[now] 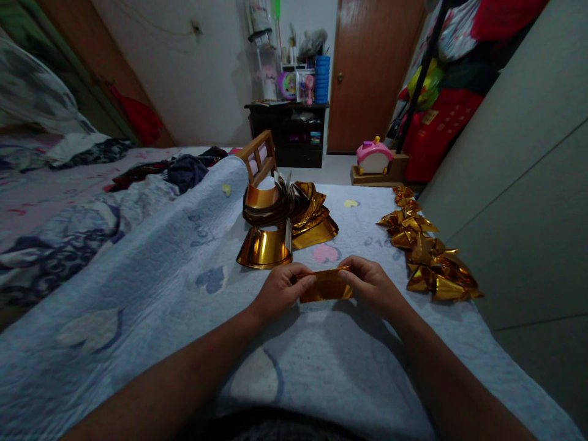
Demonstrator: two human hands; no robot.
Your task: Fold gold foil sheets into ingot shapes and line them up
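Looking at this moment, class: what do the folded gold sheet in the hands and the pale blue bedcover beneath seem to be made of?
Folded gold sheet, held by the left hand and right hand: probably metallic foil paper, since it is mirror-shiny with sharp creases. Pale blue bedcover: likely quilted cotton-type fabric, matte with a stitched, pebbled texture and printed patches. The curled gold sheets look like the same foil.

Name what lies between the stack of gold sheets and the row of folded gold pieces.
Only bare quilt separates the stack of gold sheets from the row of folded gold pieces, head view.
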